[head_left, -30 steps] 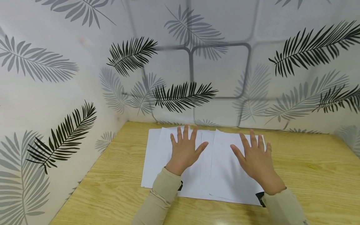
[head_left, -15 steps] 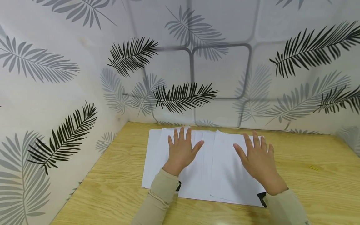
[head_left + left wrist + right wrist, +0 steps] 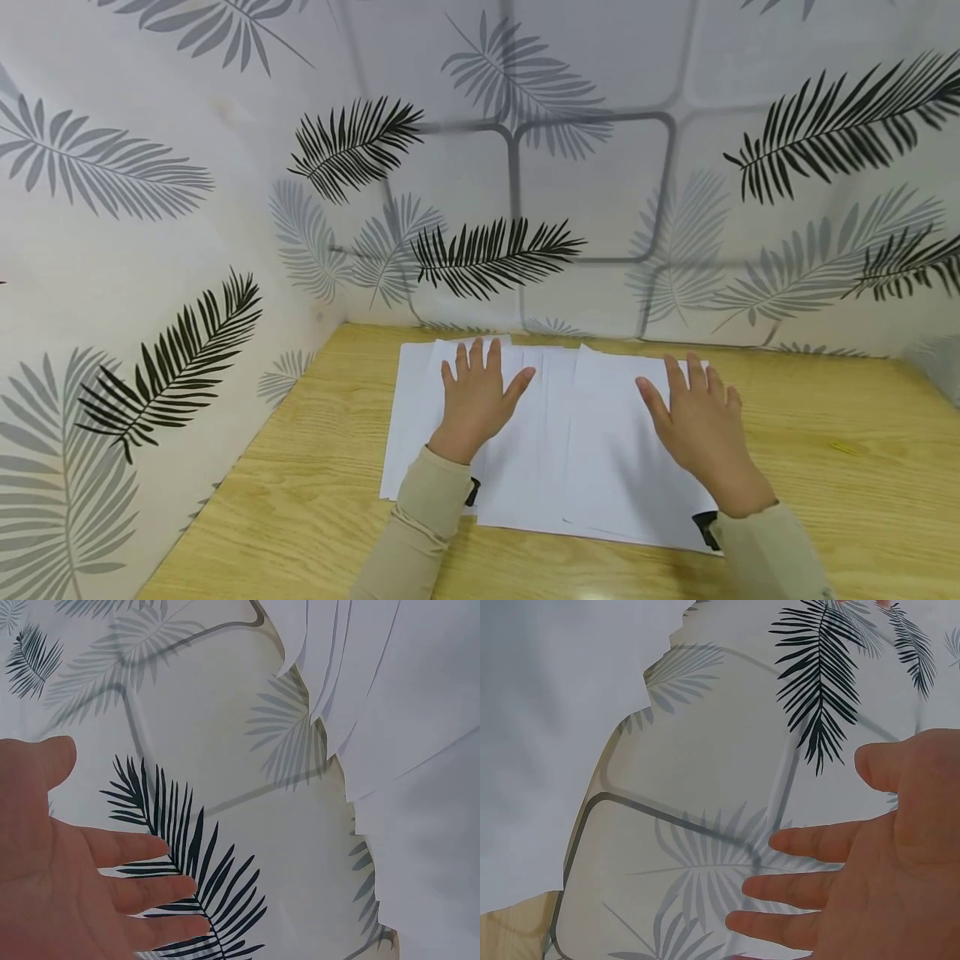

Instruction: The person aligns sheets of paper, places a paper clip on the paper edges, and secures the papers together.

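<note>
Gripping nothing with left hand (image 3: 474, 405) or right hand (image 3: 707, 427), splayed above overlapping white rectangular paper sheets (image 3: 555, 454) at 12 o'clock on pale wood-grain table (image 3: 311, 467). Fanned out already, apparently; not squared up. At 3 o'clock, slim yellow object (image 3: 843, 447).

place | home room, perhaps — little shows | wood-grain table (image 3: 847, 517) | leaf-print walls (image 3: 600, 200)

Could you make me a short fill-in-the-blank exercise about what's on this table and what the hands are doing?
1. The sheets of paper are ____ in colour.
2. The left hand and the right hand are holding ____.
3. The small yellow item lies to the person's ____ of the paper.

Missing words: white; nothing; right.
</note>
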`<state>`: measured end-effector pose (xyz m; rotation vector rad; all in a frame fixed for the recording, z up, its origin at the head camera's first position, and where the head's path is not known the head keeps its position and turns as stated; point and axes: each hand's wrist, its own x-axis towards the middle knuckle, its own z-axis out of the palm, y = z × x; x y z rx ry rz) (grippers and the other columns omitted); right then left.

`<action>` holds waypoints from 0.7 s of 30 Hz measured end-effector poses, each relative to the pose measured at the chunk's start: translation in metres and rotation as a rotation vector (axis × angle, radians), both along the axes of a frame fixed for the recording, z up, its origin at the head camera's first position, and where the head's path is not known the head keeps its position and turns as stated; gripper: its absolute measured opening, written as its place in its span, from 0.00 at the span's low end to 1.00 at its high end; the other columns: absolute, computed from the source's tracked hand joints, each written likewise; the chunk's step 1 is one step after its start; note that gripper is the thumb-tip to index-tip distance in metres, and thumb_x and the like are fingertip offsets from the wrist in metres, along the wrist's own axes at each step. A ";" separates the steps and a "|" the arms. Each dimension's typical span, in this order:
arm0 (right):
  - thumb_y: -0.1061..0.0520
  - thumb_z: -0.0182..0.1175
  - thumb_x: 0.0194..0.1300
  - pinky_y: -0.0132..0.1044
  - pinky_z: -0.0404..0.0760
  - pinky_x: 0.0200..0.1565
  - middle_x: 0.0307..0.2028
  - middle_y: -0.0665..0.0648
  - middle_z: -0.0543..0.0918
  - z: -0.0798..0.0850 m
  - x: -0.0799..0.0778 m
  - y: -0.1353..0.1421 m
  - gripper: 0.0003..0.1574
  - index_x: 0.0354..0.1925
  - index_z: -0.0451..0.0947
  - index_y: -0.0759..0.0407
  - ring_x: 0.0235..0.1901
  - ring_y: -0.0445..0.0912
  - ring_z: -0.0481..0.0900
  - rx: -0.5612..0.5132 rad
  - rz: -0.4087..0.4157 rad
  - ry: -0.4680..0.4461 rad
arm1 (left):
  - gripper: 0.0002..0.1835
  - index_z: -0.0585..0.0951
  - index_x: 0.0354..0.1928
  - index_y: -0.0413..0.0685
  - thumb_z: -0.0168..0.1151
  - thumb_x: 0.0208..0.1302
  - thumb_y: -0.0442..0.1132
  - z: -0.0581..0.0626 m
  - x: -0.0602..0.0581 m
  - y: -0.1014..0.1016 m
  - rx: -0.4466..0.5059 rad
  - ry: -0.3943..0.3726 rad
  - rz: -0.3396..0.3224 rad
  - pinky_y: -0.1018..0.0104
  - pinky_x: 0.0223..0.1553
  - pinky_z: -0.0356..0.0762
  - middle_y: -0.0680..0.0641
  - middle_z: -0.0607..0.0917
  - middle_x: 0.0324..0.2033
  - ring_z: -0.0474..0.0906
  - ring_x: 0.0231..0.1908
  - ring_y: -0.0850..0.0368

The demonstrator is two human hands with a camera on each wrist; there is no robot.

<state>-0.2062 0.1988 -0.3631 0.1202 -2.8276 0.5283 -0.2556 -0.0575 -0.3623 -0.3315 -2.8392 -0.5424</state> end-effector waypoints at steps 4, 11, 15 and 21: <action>0.36 0.33 0.76 0.72 0.47 0.58 0.66 0.81 0.51 0.000 -0.001 0.004 0.46 0.68 0.53 0.75 0.63 0.76 0.50 -0.002 -0.010 -0.008 | 0.39 0.62 0.70 0.36 0.44 0.72 0.61 0.001 -0.001 -0.004 0.041 -0.021 0.011 0.33 0.63 0.49 0.31 0.62 0.67 0.52 0.68 0.31; 0.35 0.30 0.76 0.73 0.48 0.57 0.66 0.82 0.50 -0.001 -0.002 0.010 0.47 0.68 0.52 0.77 0.63 0.77 0.49 -0.009 -0.013 -0.051 | 0.39 0.61 0.69 0.34 0.44 0.72 0.61 0.001 -0.005 -0.012 0.067 -0.062 0.035 0.33 0.63 0.49 0.30 0.62 0.67 0.52 0.68 0.31; 0.36 0.31 0.76 0.73 0.50 0.57 0.65 0.83 0.51 -0.001 -0.002 0.012 0.47 0.67 0.54 0.78 0.62 0.77 0.50 -0.016 -0.008 -0.055 | 0.39 0.61 0.69 0.33 0.44 0.72 0.61 0.001 -0.007 -0.015 0.081 -0.075 0.046 0.33 0.63 0.48 0.30 0.62 0.67 0.52 0.68 0.31; 0.36 0.30 0.77 0.74 0.53 0.55 0.64 0.85 0.52 -0.002 -0.005 0.018 0.48 0.65 0.56 0.80 0.61 0.78 0.52 -0.027 0.007 -0.088 | 0.39 0.61 0.69 0.32 0.44 0.72 0.60 0.000 -0.010 -0.020 0.115 -0.117 0.041 0.34 0.63 0.49 0.29 0.62 0.66 0.53 0.67 0.32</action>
